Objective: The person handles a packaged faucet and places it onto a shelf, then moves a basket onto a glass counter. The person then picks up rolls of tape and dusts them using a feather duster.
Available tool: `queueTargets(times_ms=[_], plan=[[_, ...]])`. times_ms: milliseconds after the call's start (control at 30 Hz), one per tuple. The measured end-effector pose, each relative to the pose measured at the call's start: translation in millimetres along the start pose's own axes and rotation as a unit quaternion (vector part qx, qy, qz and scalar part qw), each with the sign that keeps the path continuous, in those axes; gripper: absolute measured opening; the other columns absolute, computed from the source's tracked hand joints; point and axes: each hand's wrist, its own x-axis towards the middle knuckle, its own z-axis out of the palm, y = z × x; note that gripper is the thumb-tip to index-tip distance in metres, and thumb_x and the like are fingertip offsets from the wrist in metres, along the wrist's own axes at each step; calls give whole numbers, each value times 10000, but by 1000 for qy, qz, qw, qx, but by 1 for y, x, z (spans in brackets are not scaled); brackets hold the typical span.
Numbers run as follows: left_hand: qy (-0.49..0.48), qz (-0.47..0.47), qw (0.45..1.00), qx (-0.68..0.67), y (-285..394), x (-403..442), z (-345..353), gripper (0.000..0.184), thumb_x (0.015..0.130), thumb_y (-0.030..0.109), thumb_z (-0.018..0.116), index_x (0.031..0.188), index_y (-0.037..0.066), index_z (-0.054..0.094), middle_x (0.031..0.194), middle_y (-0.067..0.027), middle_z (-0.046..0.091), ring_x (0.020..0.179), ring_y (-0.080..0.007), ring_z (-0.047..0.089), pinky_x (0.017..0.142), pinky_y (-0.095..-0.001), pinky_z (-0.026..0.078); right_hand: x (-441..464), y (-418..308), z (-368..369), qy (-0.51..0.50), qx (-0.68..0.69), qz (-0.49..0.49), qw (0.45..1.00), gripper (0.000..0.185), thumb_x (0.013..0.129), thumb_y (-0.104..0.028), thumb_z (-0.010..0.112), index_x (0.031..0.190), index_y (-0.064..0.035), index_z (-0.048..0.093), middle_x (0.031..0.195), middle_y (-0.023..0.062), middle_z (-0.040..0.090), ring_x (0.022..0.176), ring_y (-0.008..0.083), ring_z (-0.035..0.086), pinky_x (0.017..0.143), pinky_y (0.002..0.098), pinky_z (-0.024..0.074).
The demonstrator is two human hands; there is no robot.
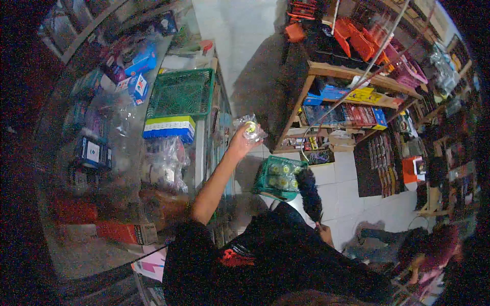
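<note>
My left hand [242, 142] grips a clear plastic-wrapped item [251, 129] with a yellow-green round part, held up beside the glass counter. Low on the right, my right hand [325, 233] is closed around the handle of a dark feather duster [310, 196], whose bushy end points up and away. Beside the duster's tip, a green basket [262, 179] stands low down and holds several similar wrapped items [282, 176] with yellow-green rounds.
On the counter [127, 168] lie an empty-looking green tray [181, 92], a yellow, white and blue box [169, 127] and bagged goods. Wooden shelving [357, 74] with packets stands ahead right. Another person [434, 250] is at the lower right.
</note>
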Motion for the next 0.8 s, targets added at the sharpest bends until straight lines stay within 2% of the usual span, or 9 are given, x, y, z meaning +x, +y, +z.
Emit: queueTargets(times_ms=[133, 167, 267, 367, 433, 467, 533, 667, 800], plan=[[-65, -16, 994, -84, 15, -11, 3, 559, 889, 553, 457, 1263, 144, 532, 1264, -139, 578, 1133, -346, 559, 868, -594, 448, -30, -81, -12, -55, -39, -30, 997, 389, 918, -353, 612, 763, 1, 653, 637, 15, 580, 554, 105, 476, 517, 286, 354], [-102, -18, 989, -106, 15, -14, -3, 613, 883, 605, 415, 1297, 163, 508, 1306, -156, 541, 1172, -374, 526, 904, -600, 410, -39, -108, -6, -62, -43, -53, 996, 380, 923, -344, 605, 776, 3, 653, 644, 17, 584, 554, 105, 480, 516, 285, 361], [-52, 19, 992, -111, 19, -41, 25, 658, 855, 659, 428, 1247, 139, 528, 1227, -150, 585, 1109, -331, 563, 830, -518, 470, -45, -149, 11, -79, -19, -89, 993, 360, 942, -308, 575, 816, 22, 647, 650, 34, 586, 558, 114, 509, 531, 275, 412], [-69, 7, 989, -128, 14, -37, 17, 724, 829, 697, 428, 1277, 136, 517, 1257, -146, 572, 1172, -330, 528, 946, -540, 403, -44, -180, 32, -73, 26, -175, 982, 391, 960, -325, 534, 814, 27, 621, 658, 57, 585, 555, 136, 538, 528, 274, 435], [-55, 4, 989, -137, 13, -40, 26, 773, 828, 713, 403, 1304, 111, 498, 1292, -144, 548, 1185, -339, 518, 1027, -560, 335, -21, -160, 46, -60, -4, -252, 966, 412, 965, -348, 517, 797, 17, 607, 655, 57, 581, 551, 139, 542, 522, 281, 436], [-269, -25, 905, -327, 10, -40, 19, 794, 831, 709, 396, 1327, 94, 477, 1314, -143, 529, 1191, -342, 513, 1033, -568, 334, -30, -186, 49, -81, 2, -220, 972, 428, 966, -372, 508, 792, 8, 598, 656, 54, 578, 545, 138, 543, 516, 284, 436], [-54, 6, 991, -124, 17, -45, 38, 780, 838, 695, 400, 1319, 87, 494, 1287, -148, 550, 1176, -339, 527, 1023, -534, 368, -48, -230, 59, -106, -13, -155, 982, 429, 964, -397, 505, 805, -7, 587, 668, 41, 570, 553, 119, 526, 517, 275, 427], [-57, 8, 985, -164, 25, -49, 44, 771, 843, 686, 401, 1294, 74, 525, 1244, -158, 578, 1139, -336, 555, 1006, -487, 408, -52, -255, 81, -118, -1, -165, 979, 305, 957, -306, 548, 825, -31, 566, 661, -33, 497, 567, 64, 393, 510, 239, 307], [3, 1, 988, -154, 31, -45, 31, 723, 864, 646, 410, 1291, 76, 532, 1235, -137, 591, 1120, -329, 559, 1023, -461, 387, -27, -256, 82, -92, 5, -223, 970, 263, 943, -266, 575, 820, -34, 565, 642, -36, 484, 563, 56, 387, 505, 232, 306]])
